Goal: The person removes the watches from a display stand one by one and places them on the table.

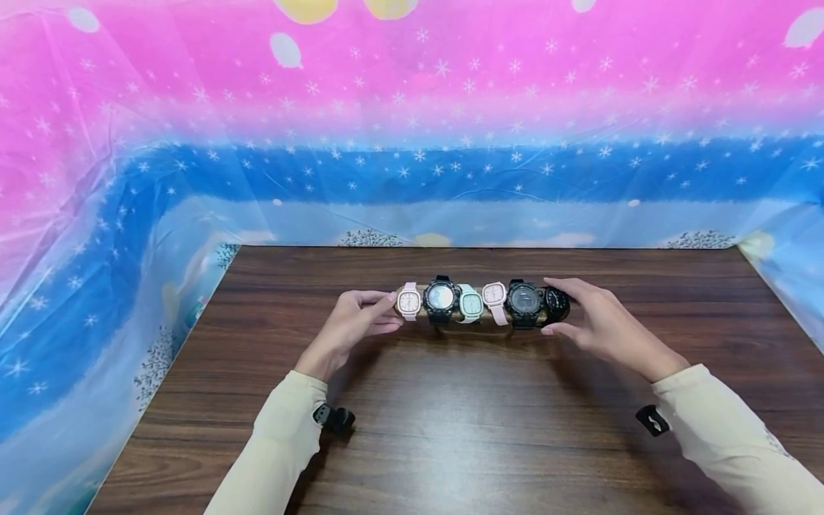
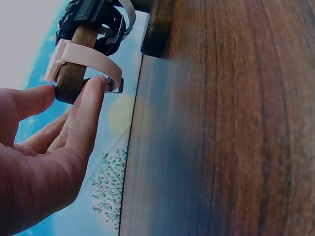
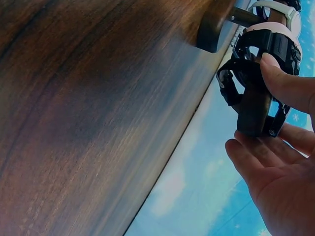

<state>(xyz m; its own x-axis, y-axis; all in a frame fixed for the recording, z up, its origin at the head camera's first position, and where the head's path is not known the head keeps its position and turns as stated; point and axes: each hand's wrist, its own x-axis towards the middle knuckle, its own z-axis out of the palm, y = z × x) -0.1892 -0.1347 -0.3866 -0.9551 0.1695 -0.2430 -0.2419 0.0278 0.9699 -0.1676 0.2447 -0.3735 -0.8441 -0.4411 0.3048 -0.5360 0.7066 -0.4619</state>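
Brown wood is showing at the end of the watch bar (image 2: 71, 83), which is spanning the space between the left hand (image 1: 354, 318) and the right hand (image 1: 601, 322). Each is holding one end: the left is pinching it narrowly between thumb and fingers, beside a pink watch (image 1: 408, 303); the right is gripping the other, its thumb resting at the last black watch (image 1: 555, 302) and its fingers lying under the wood. From the left hand toward the right, a black watch with a bright face (image 1: 440, 295), a mint watch (image 1: 471, 304), a second pink watch (image 1: 494, 295) and another black watch (image 1: 524, 299) are filling the middle. Between the hands, a dark foot (image 2: 157, 34) is sitting close to the counter (image 1: 418, 429); whether it is bearing on the surface, I cannot tell.

The step in hand seems to be a two-handed hold, steadying the loaded bar as one piece. Any next move appears to be calling for both hands working level and together, since the watches could be sliding or turning if one end dips.

Under the hands, the counter is showing dark grain and catching a pale gleam nearer the person. Beyond them, a pink and blue cloth (image 1: 450, 172) is hanging behind the far edge, carrying white snowflakes, and is wrapping round on the left hand's side. Cream sleeves (image 1: 270, 443) are covering both forearms.
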